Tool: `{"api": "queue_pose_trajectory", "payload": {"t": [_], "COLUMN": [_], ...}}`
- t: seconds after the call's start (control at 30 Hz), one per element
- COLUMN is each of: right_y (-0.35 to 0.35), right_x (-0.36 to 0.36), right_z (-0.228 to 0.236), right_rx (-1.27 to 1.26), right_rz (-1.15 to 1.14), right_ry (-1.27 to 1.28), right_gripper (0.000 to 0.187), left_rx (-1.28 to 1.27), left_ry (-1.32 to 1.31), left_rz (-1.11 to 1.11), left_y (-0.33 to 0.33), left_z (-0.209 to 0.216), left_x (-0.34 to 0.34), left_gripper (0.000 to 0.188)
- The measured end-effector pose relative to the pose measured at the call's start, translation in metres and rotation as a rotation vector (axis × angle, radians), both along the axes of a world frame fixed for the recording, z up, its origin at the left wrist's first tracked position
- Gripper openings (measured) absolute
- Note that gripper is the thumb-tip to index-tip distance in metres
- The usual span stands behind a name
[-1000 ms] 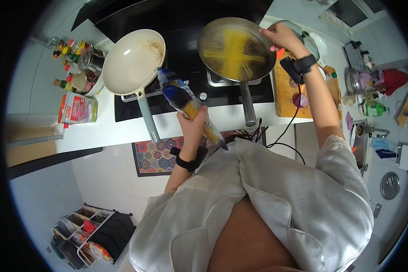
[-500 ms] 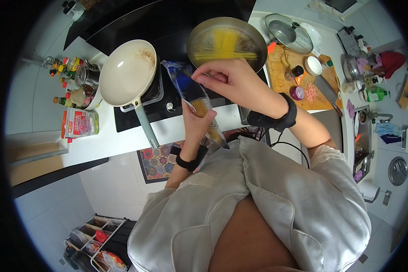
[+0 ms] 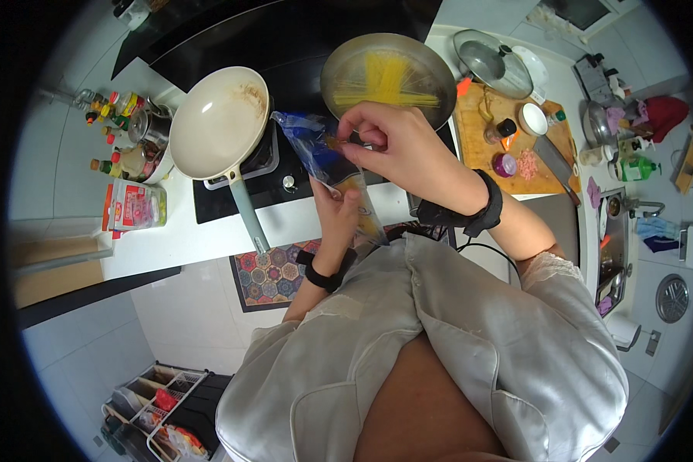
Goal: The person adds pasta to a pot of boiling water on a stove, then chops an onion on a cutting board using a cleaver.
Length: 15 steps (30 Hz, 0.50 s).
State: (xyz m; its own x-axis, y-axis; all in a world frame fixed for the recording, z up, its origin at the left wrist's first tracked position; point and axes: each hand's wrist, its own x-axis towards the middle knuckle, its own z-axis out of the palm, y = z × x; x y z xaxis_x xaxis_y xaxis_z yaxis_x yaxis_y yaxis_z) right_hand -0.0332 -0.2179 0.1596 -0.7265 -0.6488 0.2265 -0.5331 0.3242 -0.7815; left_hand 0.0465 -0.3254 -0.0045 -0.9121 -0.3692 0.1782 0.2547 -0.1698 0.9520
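My left hand (image 3: 334,214) is closed around the lower part of a blue and clear plastic bag of spaghetti (image 3: 306,148), held tilted in front of the stove. Close to the bag's blue upper part, my right hand (image 3: 389,140) is closed in a pinch. A small brownish thing shows at its fingertips, too small to name. Just beyond the right hand, a wide pan (image 3: 333,68) stands on the stove with dry spaghetti (image 3: 383,75) fanned out in it.
A cream frying pan (image 3: 217,115) sits on the left burner, its handle (image 3: 248,212) jutting past the counter edge. At right, a cutting board (image 3: 473,115) carries a knife (image 3: 553,160), a white bowl (image 3: 533,118) and chopped pink pieces (image 3: 527,164). A glass lid (image 3: 477,58) lies behind it.
My right hand's fingers have curled into a tighter pinch by the bag. The bag's blue upper part looks more crumpled, and my left hand stays on its lower part.
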Motion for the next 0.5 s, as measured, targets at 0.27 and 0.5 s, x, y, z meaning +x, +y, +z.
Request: {"api": "queue_pose_trajectory", "payload": {"t": [0.27,0.5], "right_y": [0.004,0.003], "right_x": [-0.006,-0.023], "right_z": [-0.003,-0.019], "right_rx": [-0.084,-0.092], "right_rz": [0.036,0.007], "right_ry": [-0.213,-0.1], "right_gripper": [0.017,0.016], "left_rx": [0.055,-0.074], "left_ry": [-0.061,-0.139], "left_rz": [0.066,0.041], "left_y": [0.006,0.005], "left_z": [0.018,0.026], "left_x": [-0.001,-0.004], "left_gripper": [0.061,0.042]}}
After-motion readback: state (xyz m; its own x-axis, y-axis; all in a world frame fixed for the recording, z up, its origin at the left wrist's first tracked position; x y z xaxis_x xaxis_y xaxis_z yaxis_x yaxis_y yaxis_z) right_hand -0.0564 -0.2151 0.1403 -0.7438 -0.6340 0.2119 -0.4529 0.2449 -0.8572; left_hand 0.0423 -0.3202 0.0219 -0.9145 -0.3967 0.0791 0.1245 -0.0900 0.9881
